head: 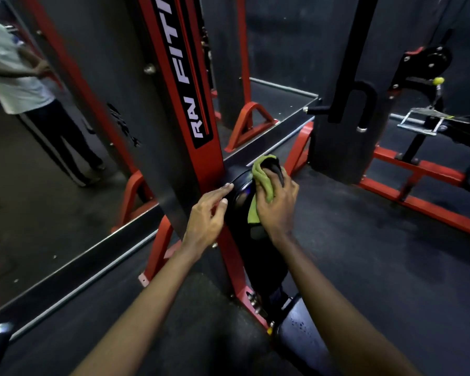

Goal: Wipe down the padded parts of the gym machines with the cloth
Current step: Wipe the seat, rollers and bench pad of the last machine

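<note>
At far left: wall mirror (25, 202), reflecting a standing person in a pale shirt and dark trousers.

Left of centre: red upright (179, 77) of a gym machine, with white lettering on a black strip, only partly readable.

Centre, item 1: left grip (206, 218). Wide; fingers straight, fingertips (228, 185) touching the left edge of the pad where it meets the upright. It holds nothing and appears to steady.

Centre, item 2: black pad (240, 196), long and glossy, mounted along the upright and running down toward the viewer.

Centre, item 3: green cloth (263, 172), bunched and lying on the far end of the pad, with one tail trailing down its face.

Centre, item 4: right grip (278, 204). Closed around the cloth, fingers curled over it and pressing it onto the pad.

Right: second machine with red base frame (418, 169), black pulley (436, 61) and yellow knob (438, 80), well apart from both grips, on the dark rubber floor (364, 267).

Status, as judged: wiping is in hand on this one pad, at its far end. Whether the nearer stretch is done cannot be told. Any padding on the second machine appears left to do.
</note>
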Demonstrator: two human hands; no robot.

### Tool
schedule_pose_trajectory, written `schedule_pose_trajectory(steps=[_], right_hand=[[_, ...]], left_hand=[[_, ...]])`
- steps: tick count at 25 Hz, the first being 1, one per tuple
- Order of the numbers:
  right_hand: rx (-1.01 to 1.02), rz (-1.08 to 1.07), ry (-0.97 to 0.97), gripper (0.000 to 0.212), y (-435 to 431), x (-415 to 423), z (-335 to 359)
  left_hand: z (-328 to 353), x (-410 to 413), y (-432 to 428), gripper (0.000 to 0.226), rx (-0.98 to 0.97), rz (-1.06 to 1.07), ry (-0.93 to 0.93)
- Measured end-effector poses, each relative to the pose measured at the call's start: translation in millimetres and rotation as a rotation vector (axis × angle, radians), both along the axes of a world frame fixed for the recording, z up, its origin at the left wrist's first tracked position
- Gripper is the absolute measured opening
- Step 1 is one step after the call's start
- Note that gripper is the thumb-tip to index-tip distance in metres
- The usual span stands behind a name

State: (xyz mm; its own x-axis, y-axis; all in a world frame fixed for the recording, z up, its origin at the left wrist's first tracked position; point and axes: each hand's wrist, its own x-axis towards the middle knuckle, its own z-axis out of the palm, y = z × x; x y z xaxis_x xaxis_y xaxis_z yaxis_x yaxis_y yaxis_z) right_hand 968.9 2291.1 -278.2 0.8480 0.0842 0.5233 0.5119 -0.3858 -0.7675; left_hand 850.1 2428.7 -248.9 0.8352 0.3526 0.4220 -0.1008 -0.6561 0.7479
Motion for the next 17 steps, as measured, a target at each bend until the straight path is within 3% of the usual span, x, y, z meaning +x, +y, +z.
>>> schedule_pose_trajectory(steps=[4, 12, 17], right_hand=[[-0.008, 0.091, -0.067, 0.038, -12, -31, -35], [-0.07, 0.156, -0.178, 0.034, -5, 24, 6], [0.162, 0.134, 0.132, 0.042, -14, 40, -35]], left_hand=[[5, -2, -16, 0.036, -0.067, 0.086, 0.032], [19, -3, -30, 0.035, -0.081, 0.182, 0.127], [21, 3, -36, 0.029, 0.022, 0.252, 0.159]])
